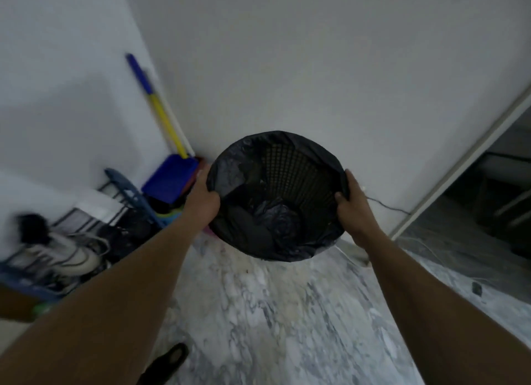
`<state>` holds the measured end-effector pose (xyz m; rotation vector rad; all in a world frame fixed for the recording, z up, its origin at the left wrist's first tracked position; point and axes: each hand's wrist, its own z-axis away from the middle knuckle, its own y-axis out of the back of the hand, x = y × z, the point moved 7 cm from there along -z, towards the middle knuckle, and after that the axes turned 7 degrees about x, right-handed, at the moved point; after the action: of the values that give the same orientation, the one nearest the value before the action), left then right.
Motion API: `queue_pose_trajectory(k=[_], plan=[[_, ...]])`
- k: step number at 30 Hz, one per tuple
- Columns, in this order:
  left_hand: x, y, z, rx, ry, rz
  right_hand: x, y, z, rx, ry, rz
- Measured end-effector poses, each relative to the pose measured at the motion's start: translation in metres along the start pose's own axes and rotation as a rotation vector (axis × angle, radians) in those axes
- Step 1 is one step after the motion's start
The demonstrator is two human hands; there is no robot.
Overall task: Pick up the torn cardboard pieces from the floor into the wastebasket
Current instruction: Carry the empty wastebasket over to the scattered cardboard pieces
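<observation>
Wastebasket (290, 166) held between both hands, left hand (202, 196) and right hand (352, 203) fingers clamped on opposite rim edges; keep it level and bag liner pinned while carrying; no cardboard visible.

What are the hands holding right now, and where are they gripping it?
Both hands hold the wastebasket by its rim: left hand on its left edge, right hand on its right edge, over the black bag liner.

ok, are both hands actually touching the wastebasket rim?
Touching. The head view shows the left hand and right hand each wrapped over opposite sides of the wastebasket rim, fingers curled onto the black liner.
</observation>
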<state>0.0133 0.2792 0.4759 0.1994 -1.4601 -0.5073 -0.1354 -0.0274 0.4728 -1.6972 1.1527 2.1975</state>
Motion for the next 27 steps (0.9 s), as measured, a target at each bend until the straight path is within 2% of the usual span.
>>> queue_pose_trajectory(k=[7,14,20,27], plan=[[0.06,0.139,0.09,0.328,0.065,0.137,-0.151,-0.043,0.016,-0.253,0.225,-0.023],[0.05,0.265,0.212,0.693,0.152,0.259,-0.28,-0.122,0.084,-0.549,0.485,-0.034],[0.033,0.337,0.365,1.001,0.257,0.345,-0.343,-0.211,0.214,-0.863,0.655,-0.005],[-0.028,0.396,0.586,1.363,0.411,0.369,-0.373,-0.293,0.435,-1.285,0.828,0.033]])
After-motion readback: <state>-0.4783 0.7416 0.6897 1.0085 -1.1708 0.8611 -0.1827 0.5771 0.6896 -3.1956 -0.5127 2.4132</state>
